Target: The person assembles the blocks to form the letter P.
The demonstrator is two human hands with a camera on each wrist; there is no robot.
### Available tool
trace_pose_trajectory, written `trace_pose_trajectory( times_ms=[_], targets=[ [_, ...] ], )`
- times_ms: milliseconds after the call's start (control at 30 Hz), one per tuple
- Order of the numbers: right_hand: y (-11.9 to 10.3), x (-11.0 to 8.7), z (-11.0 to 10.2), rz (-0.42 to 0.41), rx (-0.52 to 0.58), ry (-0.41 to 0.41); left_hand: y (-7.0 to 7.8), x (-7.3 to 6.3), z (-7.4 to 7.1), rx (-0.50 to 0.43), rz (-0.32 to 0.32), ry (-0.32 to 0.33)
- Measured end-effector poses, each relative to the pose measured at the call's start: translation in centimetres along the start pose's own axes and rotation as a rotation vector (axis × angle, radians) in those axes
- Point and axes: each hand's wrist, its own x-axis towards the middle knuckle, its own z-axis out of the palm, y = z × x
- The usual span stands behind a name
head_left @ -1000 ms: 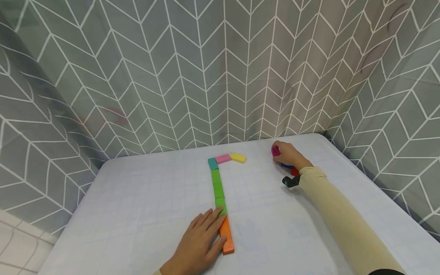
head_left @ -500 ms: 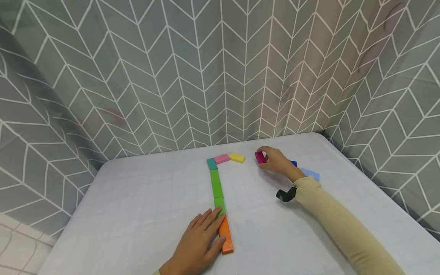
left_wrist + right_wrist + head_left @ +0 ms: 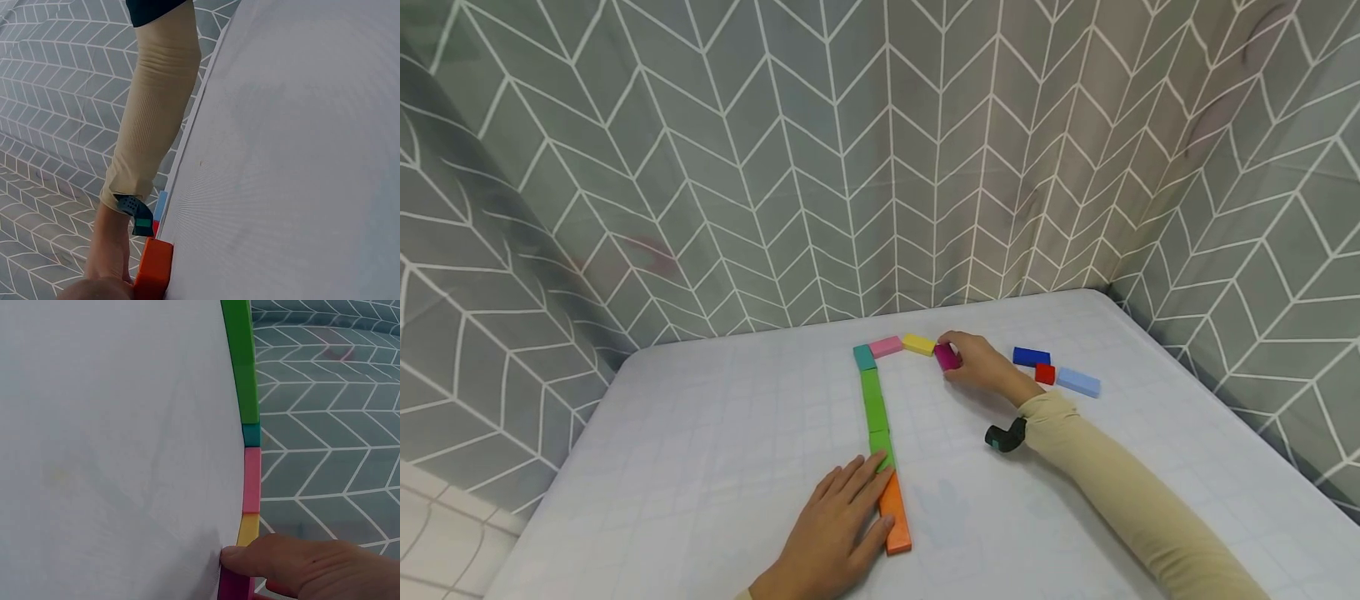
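Observation:
My right hand (image 3: 981,364) pinches a magenta block (image 3: 947,357) at the far side of the table, right at the end of the yellow block (image 3: 919,344). That yellow block follows a pink block (image 3: 887,347) and a teal block (image 3: 865,357) in a row. From the teal one, green blocks (image 3: 875,408) run toward me to an orange block (image 3: 895,517). My left hand (image 3: 835,529) rests with spread, fairly straight fingers on the near green block and along the orange one. In the right wrist view the thumb (image 3: 247,559) lies on the magenta block (image 3: 235,586).
To the right of my right hand lie a dark blue block (image 3: 1032,357), a small red block (image 3: 1045,373) and a light blue block (image 3: 1078,382). A patterned curtain (image 3: 880,167) stands behind the white table (image 3: 700,433). A black wrist device (image 3: 1006,436) sticks out from the right sleeve.
My right hand has carried the magenta block leftward from beside the blue and red blocks to the yellow block's end, uncovering those blocks. The left hand stays in place.

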Motion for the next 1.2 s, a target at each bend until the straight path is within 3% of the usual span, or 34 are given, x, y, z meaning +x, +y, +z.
trace_pose_trajectory(
  times_ms=[267, 467, 567, 800, 1033, 1200],
  targets=[
    [0.0, -1.2, -0.9, 0.014, 0.010, 0.033, 0.0, 0.1, 0.0, 0.005, -0.012, -0.018],
    [2.6, -4.1, -3.6, -0.023, -0.026, 0.191, 0.0, 0.1, 0.0, 0.010, -0.015, -0.024],
    [4.2, -5.5, -4.4, 0.001, -0.087, 0.232, 0.0, 0.1, 0.0, 0.010, -0.012, -0.021],
    [6.2, -6.9, -4.8, 0.086, -0.196, 0.221, 0.0, 0.0, 0.1, 0.000, -0.017, -0.014],
    [6.8, -7.0, -4.8, 0.013, -0.156, 0.202, -0.1, 0.0, 0.1, 0.005, -0.019, -0.006],
    [6.8, -7.2, -4.7, 0.118, -0.208, 0.176, 0.0, 0.1, 0.2, 0.009, -0.014, -0.003]
  ],
)
